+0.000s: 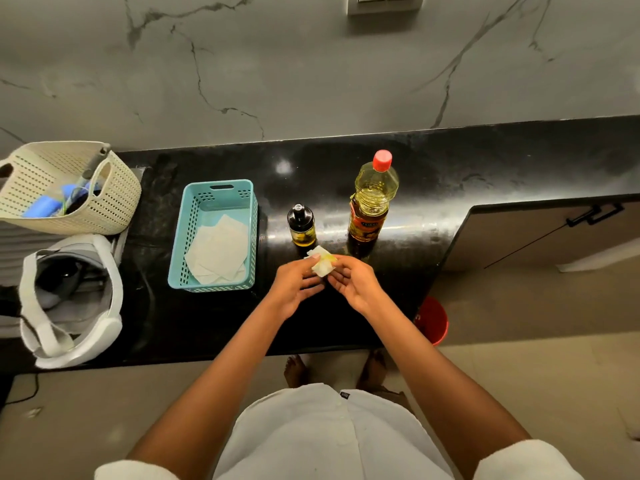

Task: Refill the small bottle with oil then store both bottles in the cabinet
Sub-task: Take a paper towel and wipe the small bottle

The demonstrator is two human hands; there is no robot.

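A small glass bottle (301,225) with a black cap stands upright on the black counter (450,174), with a little oil at its bottom. To its right stands a large oil bottle (372,199) with a red cap and an orange label, capped. Just in front of both, my left hand (296,284) and my right hand (353,280) together pinch a crumpled, oil-stained paper tissue (322,263) above the counter.
A teal plastic basket (194,237) with folded tissues sits left of the bottles. Far left are a cream perforated basket (41,188) and a white headset (69,299). A cabinet door with black handles (594,214) is at right; a red bucket (433,320) sits on the floor.
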